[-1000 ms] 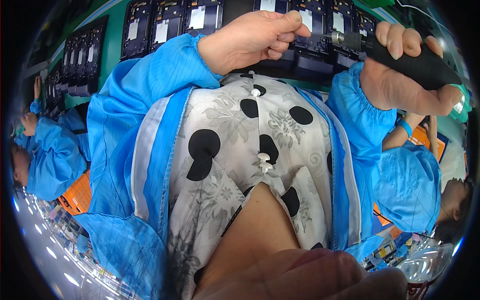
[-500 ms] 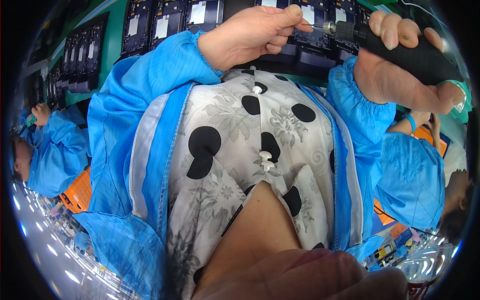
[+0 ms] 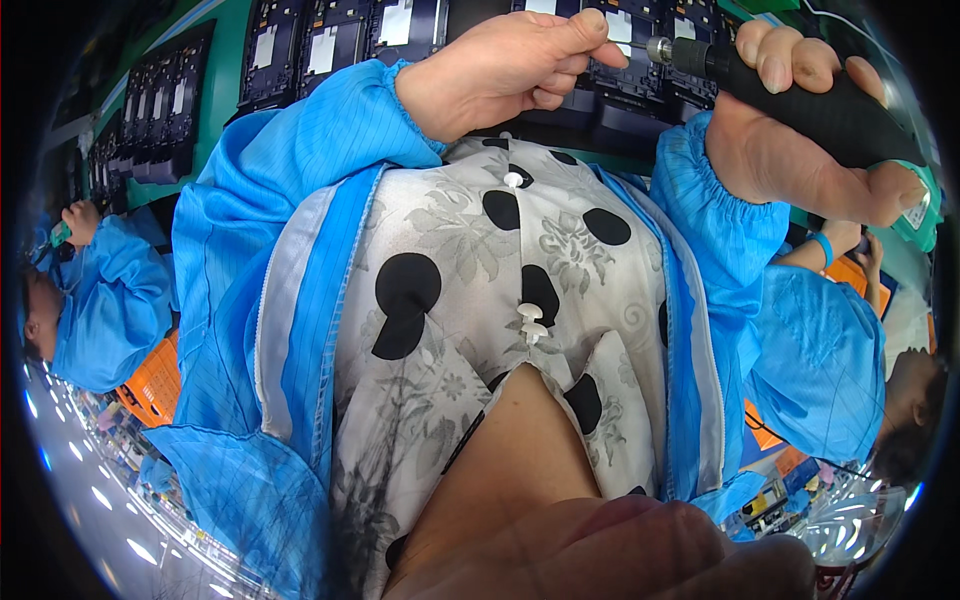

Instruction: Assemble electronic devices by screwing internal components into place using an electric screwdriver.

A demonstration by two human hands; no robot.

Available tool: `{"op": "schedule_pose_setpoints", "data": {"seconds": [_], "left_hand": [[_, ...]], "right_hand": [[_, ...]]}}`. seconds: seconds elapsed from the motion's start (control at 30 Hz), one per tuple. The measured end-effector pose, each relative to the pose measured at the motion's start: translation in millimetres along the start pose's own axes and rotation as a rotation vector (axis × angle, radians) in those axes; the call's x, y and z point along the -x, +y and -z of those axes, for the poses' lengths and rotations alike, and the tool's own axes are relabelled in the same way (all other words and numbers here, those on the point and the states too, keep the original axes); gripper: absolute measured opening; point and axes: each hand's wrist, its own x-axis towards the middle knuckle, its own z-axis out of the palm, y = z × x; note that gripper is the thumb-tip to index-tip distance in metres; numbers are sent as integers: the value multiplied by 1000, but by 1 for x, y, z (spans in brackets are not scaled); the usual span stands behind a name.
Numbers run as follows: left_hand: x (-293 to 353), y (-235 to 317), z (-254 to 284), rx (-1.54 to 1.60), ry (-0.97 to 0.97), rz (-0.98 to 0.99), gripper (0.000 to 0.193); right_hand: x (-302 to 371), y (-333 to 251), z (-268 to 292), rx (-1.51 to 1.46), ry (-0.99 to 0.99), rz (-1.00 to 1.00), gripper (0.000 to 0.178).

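My right hand (image 3: 785, 150) is wrapped round a black electric screwdriver (image 3: 830, 112) with a green rear end. The tool lies almost level, its metal chuck (image 3: 659, 49) and thin bit (image 3: 630, 44) pointing left. Thumb and forefinger of my left hand (image 3: 510, 68) are pinched together at the bit's tip. Anything between those fingertips is too small or hidden to make out. Beneath and beyond both hands are dark electronic device housings (image 3: 425, 28) with white rectangular panels, set side by side in a row.
More dark housings (image 3: 165, 100) stand at the far left on the green work surface (image 3: 228, 75). Co-workers in blue smocks sit on either side, one at the left (image 3: 110, 300) and one at the right (image 3: 820, 350). Orange chair backs (image 3: 152, 380) show beside them.
My right hand and the screwdriver have shifted very slightly, the bit's tip now a touch higher at my left fingertips. My left hand keeps its pinch in the same place.
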Motion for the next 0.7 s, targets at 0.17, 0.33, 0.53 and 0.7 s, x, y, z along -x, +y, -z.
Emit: {"op": "schedule_pose_setpoints", "data": {"seconds": [0.17,0.33,0.53,0.7], "left_hand": [[-3,0,-3,-20,-18,-6,42],[-4,-5,4,-10,-45,-53,40],[-8,-3,2,24,-42,-43,40],[-10,1,2,19,-40,-37,39]], "right_hand": [[-1,-7,-1,19,-49,-10,86],[1,2,3,8,-53,-12,87],[-2,-7,6,45,-36,-12,87],[-5,-4,13,9,-48,-33,89]]}}
